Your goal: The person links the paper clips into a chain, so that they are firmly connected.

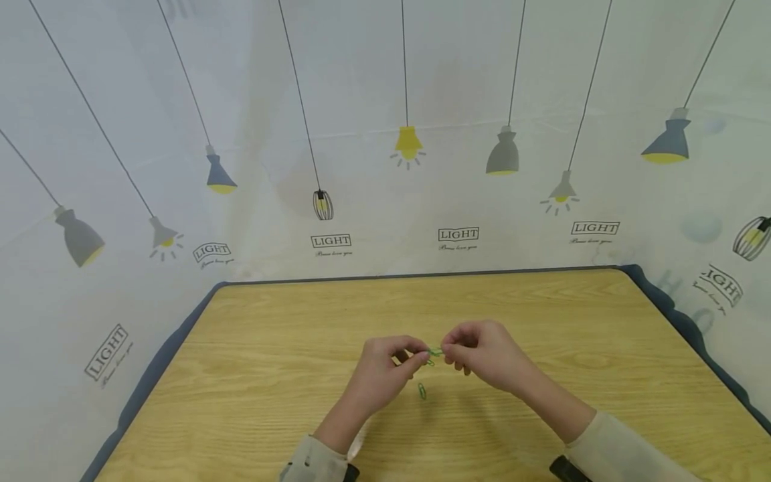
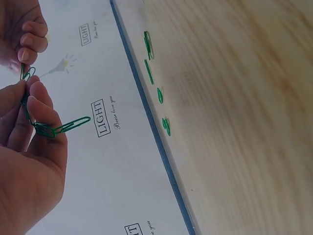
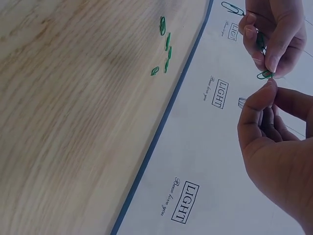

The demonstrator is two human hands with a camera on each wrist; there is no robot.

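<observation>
My left hand (image 1: 385, 371) pinches a linked chain of green paper clips (image 2: 45, 129) between thumb and fingers. One end clip (image 2: 73, 125) of that chain sticks out past the curled fingers in the left wrist view. Facing it, my right hand (image 1: 484, 355) pinches a green paper clip (image 1: 436, 351) between thumb and index finger, fingertips close to those of the left. This clip (image 3: 265, 75) overlaps the left fingertips in the right wrist view, its held end hidden. Another green paper clip (image 1: 422, 391) shows just below the hands in the head view.
Several loose green paper clips (image 2: 160, 95) lie in a rough row on the wood-grain table (image 1: 253, 348). A white cloth (image 1: 373, 80) printed with lamps stands behind and along both sides, with a dark blue border (image 1: 361, 277) at the table's edge.
</observation>
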